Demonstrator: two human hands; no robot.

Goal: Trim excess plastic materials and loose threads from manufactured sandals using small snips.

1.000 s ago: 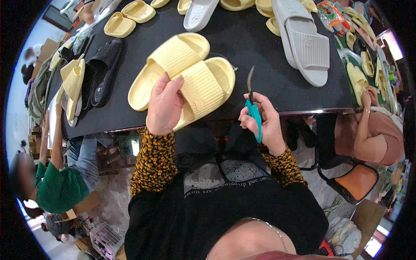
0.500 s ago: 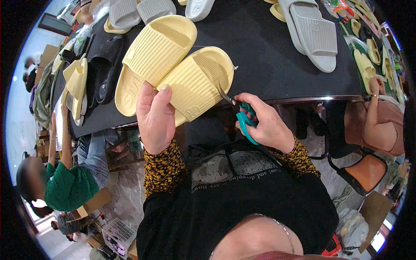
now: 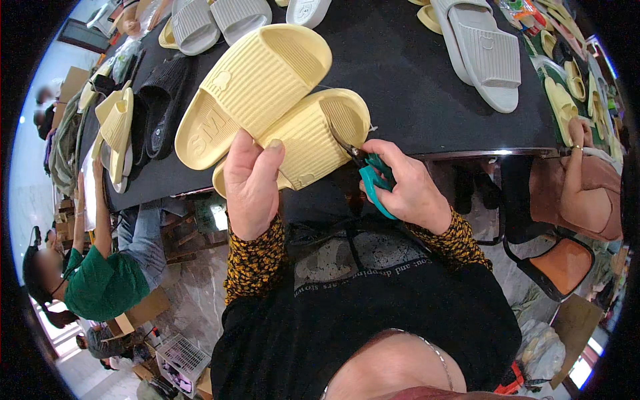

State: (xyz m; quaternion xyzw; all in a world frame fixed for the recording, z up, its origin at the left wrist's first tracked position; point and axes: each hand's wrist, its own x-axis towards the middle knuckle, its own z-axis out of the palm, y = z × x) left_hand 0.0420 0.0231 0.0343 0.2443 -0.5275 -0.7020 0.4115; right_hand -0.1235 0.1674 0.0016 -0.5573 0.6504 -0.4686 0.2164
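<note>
Two pale yellow slide sandals are together at the near edge of the black table. My left hand grips them by their near edges, thumb and fingers closed. The upper sandal overlaps the lower sandal, and ribbed straps cross both. In my right hand are scissors with teal handles, my fingers wrapped round them. Their dark, slim blades reach onto the lower sandal's strap, near its opening. From here I cannot tell whether the blades touch it.
A black table bears grey slides at right, more grey slides at the back, and a black slide at left. A person in green is at left, another person at right. An orange-seated chair stands near.
My left hand has shifted slightly right. The sandals have turned, so the upper one now covers more of the lower. The scissors have moved slightly left and stay near the lower strap.
</note>
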